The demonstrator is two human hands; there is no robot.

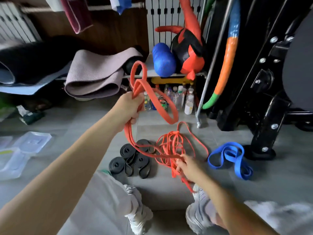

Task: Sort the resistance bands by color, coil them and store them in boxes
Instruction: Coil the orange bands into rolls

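I am clamping the left hand [130,106] round a bunch of wide orange band [143,84] loops and holding them raised, so the slack hangs straight down from the fist and, I judge, draws clear of the tangle. Below and right of that grip, the right hand [189,165] is pinching the thin orange bands [173,172], fingers curled round the strands, seemingly anchoring them near the floor while the wide one separates. Black coiled bands [128,153] are lying just left of the right-hand grip and a blue band [227,156] just right of it. Clear boxes [32,141] are sitting well left of both. Bottles [188,102] beyond the left fist are carrying labels, but I am making out nothing legible.
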